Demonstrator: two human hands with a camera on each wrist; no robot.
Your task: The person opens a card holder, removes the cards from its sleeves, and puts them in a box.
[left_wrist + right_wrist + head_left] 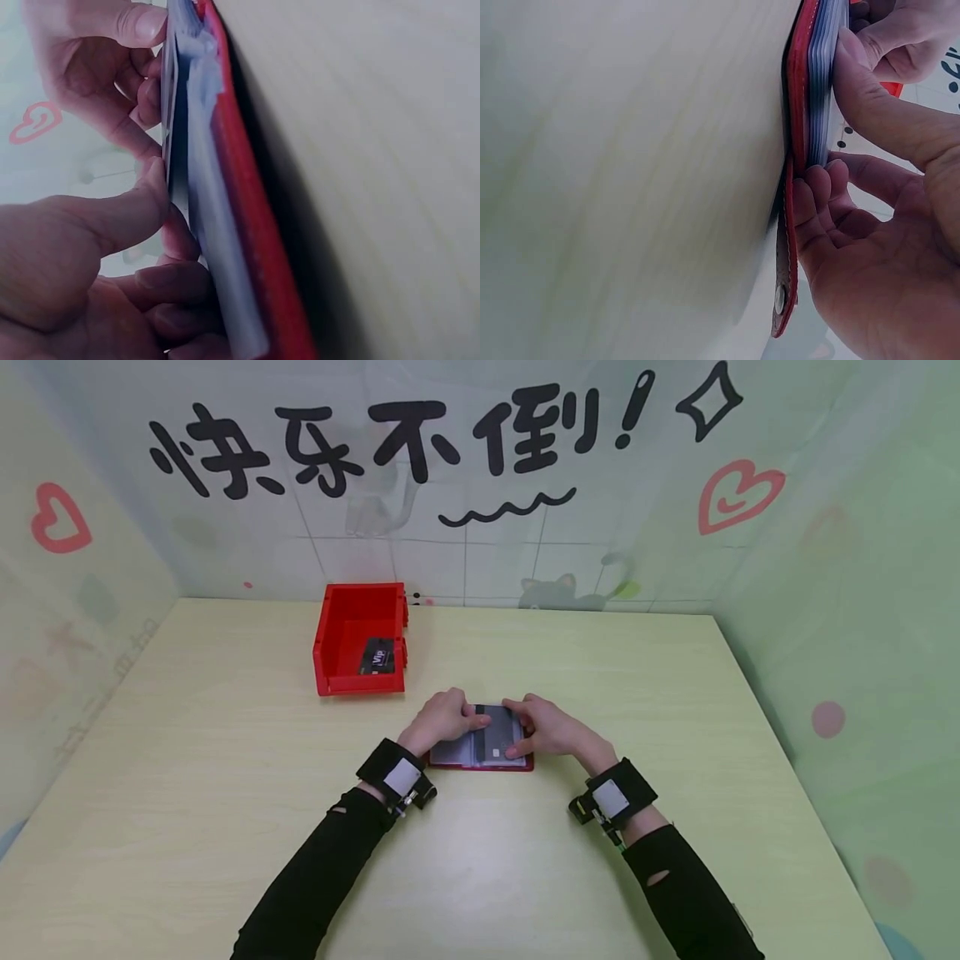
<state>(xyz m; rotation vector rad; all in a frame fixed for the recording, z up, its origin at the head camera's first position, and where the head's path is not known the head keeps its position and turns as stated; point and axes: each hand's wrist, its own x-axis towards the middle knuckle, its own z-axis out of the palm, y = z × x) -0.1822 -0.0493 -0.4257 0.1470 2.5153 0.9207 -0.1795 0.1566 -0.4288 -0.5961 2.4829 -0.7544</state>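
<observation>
Clock directions are read from the centre of the open card holder (453, 752), with 12 o'clock towards the back wall (435, 560). The card holder is laid open on the pale tabletop (480, 885), between the two hands and well apart from the side edges. The tabletop is bounded at 12 o'clock by the back wall and at 9 and 3 o'clock by patterned side panels (82, 618). At 6 o'clock, a broad stretch of wood is left between the black sleeves (322, 868); further room is seen at 8 and 4 o'clock, outside the forearms.

The left hand (444, 717) is placed at 10 o'clock, its thumb and index finger narrowed in a pinch on the grey card (495, 735), which is lying over the right-hand half of the holder. The right hand (553, 729) is placed at 3 o'clock; the right side of the card holder is gripped, with the thumb above and curled fingers against the red cover and the stacked sleeves (821, 97). A strap (788, 255) with a metal stud (780, 298) is shown in the right wrist view.

At 10 o'clock, beyond the left hand, a red bin (352, 686) is set near the far edge; a dark "Vip" card (377, 656) is contained in it.
</observation>
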